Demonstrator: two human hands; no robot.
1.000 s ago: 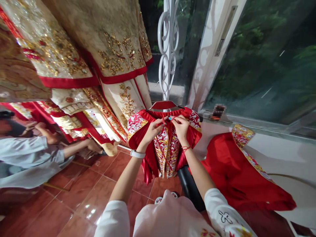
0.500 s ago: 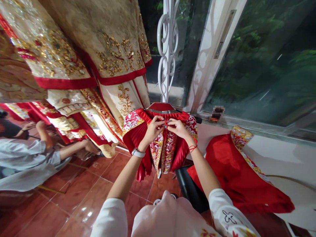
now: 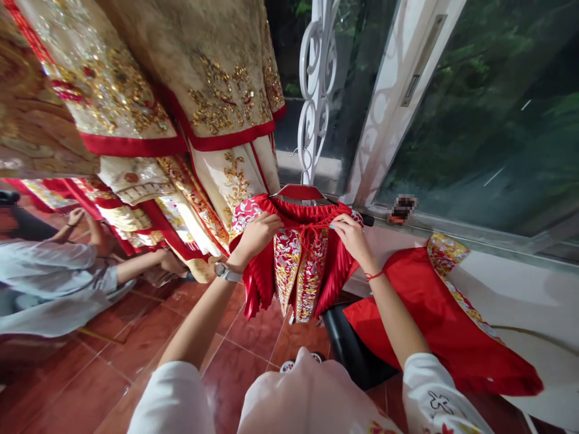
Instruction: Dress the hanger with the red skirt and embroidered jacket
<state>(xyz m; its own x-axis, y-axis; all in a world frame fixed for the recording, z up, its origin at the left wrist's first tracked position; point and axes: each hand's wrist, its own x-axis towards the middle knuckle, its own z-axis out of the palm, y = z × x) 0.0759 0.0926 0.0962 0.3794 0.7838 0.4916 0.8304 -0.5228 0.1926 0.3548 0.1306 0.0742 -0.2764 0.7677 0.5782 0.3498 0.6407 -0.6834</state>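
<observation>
A red pleated skirt point(image 3: 288, 265) with gold and silver embroidery hangs in front of me from a hanger point(image 3: 299, 193). At its gathered waist, a thin red cord point(image 3: 310, 232) is knotted with loops at the middle. My left hand point(image 3: 261, 234) is closed at the left of the knot, pinching the cord near the waistband. On the other side, the fingertips of my right hand point(image 3: 350, 236) pinch the cord's right part. The cord looks stretched sideways between both hands. Part of the waistband is hidden behind my fingers.
Long cream and gold embroidered garments point(image 3: 226, 84) hang at the left. A white scrolled metal post point(image 3: 312, 90) stands behind the hanger. Another red garment point(image 3: 434, 313) lies over a black seat point(image 3: 357, 349) at the right. A person point(image 3: 58, 259) sits at the far left.
My hands have moved apart from the middle of the waistband, left hand to the left and right hand to the right. The cord's knot and loops now show between them.
</observation>
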